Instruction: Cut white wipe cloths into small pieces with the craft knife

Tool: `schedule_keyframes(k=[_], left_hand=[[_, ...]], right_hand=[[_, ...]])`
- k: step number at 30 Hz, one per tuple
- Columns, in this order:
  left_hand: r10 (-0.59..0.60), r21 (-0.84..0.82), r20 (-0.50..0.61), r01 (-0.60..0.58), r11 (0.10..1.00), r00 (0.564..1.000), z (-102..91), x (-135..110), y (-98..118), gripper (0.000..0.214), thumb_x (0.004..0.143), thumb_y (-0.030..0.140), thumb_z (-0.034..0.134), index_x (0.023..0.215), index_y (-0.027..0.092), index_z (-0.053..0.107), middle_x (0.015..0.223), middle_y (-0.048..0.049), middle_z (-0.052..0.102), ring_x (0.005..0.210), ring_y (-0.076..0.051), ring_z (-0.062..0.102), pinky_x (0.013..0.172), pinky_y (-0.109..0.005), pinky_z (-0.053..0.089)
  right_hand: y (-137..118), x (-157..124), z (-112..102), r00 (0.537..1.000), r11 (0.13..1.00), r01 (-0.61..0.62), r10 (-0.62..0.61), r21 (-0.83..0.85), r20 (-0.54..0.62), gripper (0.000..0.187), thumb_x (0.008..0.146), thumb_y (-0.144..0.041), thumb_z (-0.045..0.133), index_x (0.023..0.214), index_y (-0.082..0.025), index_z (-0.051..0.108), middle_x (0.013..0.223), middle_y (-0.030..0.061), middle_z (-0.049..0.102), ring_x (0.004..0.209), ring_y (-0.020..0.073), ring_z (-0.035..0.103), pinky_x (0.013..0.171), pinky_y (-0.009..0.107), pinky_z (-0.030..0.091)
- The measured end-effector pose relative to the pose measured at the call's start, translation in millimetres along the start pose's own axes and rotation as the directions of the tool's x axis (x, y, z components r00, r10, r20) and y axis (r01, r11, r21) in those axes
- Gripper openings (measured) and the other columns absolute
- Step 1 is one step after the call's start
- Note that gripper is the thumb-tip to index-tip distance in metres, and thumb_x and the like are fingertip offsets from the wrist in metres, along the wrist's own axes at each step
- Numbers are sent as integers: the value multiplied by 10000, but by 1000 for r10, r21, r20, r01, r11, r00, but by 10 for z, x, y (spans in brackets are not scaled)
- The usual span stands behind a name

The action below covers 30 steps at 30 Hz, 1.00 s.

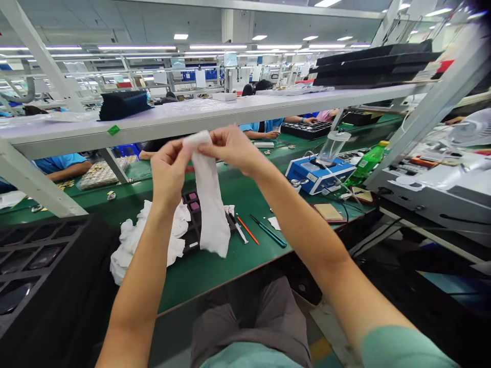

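Note:
A strip of white tissue [211, 204] hangs down from between my two raised hands, above the green work surface. My left hand [169, 166] pinches its upper left edge. The fingers of my right hand [232, 145] close on its top right part, slightly blurred. Behind the strip lies a black compartment tray [195, 225] with small purplish pieces in it, partly covered. To its left sits a heap of crumpled white tissue [132, 237]. Right of the strip are a syringe [240, 230], an orange stick [247, 230] and a dark teal pen-like tool [268, 231].
A black foam tray [42, 255] stands at the left. On the right are a blue device [320, 171] with a clear cup, a green bottle [370, 161] and a notepad [328, 212]. A white shelf [230, 110] crosses above the bench; co-workers sit beyond it.

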<state>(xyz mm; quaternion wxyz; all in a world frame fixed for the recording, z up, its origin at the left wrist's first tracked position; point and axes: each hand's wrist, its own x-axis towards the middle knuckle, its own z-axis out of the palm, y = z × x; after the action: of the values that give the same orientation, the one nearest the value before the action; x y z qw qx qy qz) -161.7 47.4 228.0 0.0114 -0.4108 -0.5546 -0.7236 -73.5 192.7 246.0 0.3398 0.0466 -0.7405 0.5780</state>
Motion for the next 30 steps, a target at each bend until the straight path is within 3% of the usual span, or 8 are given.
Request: schedule_keyframes(k=[3, 6, 8, 13, 18, 24, 27, 30], left_hand=[[-5, -93, 147, 19, 995, 989, -120, -25, 126, 426, 816, 532, 711, 1126, 241, 695, 1135, -69, 725, 1039, -244, 684, 756, -291, 564], [-4, -211, 353, 83, 974, 936, -183, -77, 18, 447, 780, 523, 749, 1097, 212, 706, 1145, -92, 724, 1075, -268, 679, 817, -323, 561], [-36, -247, 413, 150, 957, 910, -186, -104, -78, 435, 749, 508, 779, 1036, 187, 723, 1062, -100, 742, 1007, -276, 699, 785, -332, 561], [-182, -215, 531, 339, 916, 828, -111, -251, -223, 383, 651, 447, 858, 889, 167, 754, 788, -67, 727, 730, -246, 712, 654, -332, 556], [-259, -174, 689, 501, 848, 677, 117, -759, -446, 339, 720, 464, 825, 849, 156, 767, 802, -93, 732, 694, -215, 683, 636, -312, 542], [-232, -286, 735, 601, 746, 637, 504, -1286, -647, 314, 787, 460, 770, 915, 173, 776, 899, -100, 735, 790, -232, 687, 733, -348, 551], [-281, -317, 739, 684, 657, 612, 644, -1426, -664, 286, 776, 415, 769, 942, 182, 767, 798, -71, 706, 735, -221, 668, 710, -353, 541], [-340, -335, 723, 736, 588, 601, 711, -1561, -637, 274, 783, 370, 729, 982, 184, 757, 765, -53, 678, 688, -193, 628, 658, -327, 521]], right_hand=[[-533, 86, 8, 990, 991, 132, -131, -21, 50, 197, 829, -347, 772, 797, -181, 673, 764, -26, 677, 747, 107, 627, 636, 214, 507], [-899, 95, 22, 979, 981, 190, -185, -48, 91, 187, 884, -356, 712, 832, -181, 675, 764, -42, 667, 716, 93, 633, 626, 213, 513], [-1025, 73, 33, 979, 980, 180, -170, -85, 109, 231, 899, -392, 685, 856, -166, 678, 780, -49, 667, 722, 81, 648, 644, 206, 509], [-1056, -26, 80, 972, 975, 214, -206, -62, 114, 309, 824, -503, 726, 892, -204, 697, 847, -51, 698, 809, 96, 664, 676, 224, 508], [-1017, -101, 112, 963, 953, 230, -252, -196, -99, 256, 836, -496, 643, 742, -258, 653, 769, -15, 687, 964, 142, 654, 606, 232, 459], [-1027, 0, 27, 862, 893, 296, -403, -340, -308, 232, 942, -297, 618, 719, -249, 573, 779, -17, 627, 825, 106, 633, 630, 171, 501], [-1021, 71, -61, 801, 872, 321, -458, -369, -385, 143, 960, -273, 640, 832, -240, 586, 939, -36, 679, 1081, 122, 648, 689, 90, 496], [-1031, 76, -166, 770, 841, 308, -495, -445, -403, 86, 988, -253, 551, 914, -241, 594, 1075, -39, 664, 1317, 176, 558, 761, 107, 501]])
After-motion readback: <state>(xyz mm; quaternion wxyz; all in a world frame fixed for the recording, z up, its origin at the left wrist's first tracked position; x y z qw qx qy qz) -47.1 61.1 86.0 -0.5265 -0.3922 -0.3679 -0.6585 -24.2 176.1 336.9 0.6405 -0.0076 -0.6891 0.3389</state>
